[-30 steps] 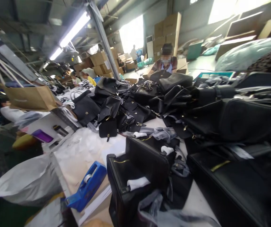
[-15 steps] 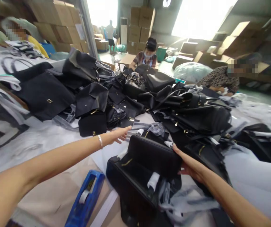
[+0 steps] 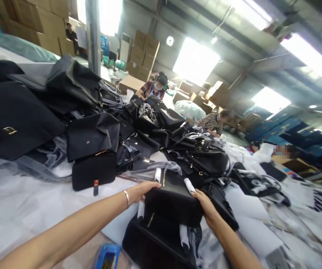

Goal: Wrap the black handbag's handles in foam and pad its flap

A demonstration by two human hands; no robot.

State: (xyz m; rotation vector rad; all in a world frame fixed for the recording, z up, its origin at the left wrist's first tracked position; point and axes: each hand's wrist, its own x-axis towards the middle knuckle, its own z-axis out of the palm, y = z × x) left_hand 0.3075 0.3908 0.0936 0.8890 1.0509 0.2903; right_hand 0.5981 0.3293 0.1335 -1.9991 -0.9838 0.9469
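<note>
A black handbag (image 3: 173,205) with a gold zip and white-wrapped strap ends is held between my two hands. My left hand (image 3: 144,189) grips its upper left edge, thumb on top and fingers partly hidden behind the bag. On the upper right edge my right hand (image 3: 205,203) has its thumb near a white wrapping, the fingers going down the side. Directly below, nearer me, a second black bag (image 3: 155,244) lies on the table with a gold zip and a white-wrapped strap.
A heap of black bags (image 3: 93,134) spreads across the table beyond my hands. At the bottom edge is a blue tape dispenser (image 3: 107,256). White sheets (image 3: 37,213) cover the left side. People sit across the table; cardboard boxes (image 3: 144,56) are stacked behind.
My left hand has gone from reaching in the air to gripping the handbag's left edge. My right hand stays on the right edge. The view has turned right and tilted.
</note>
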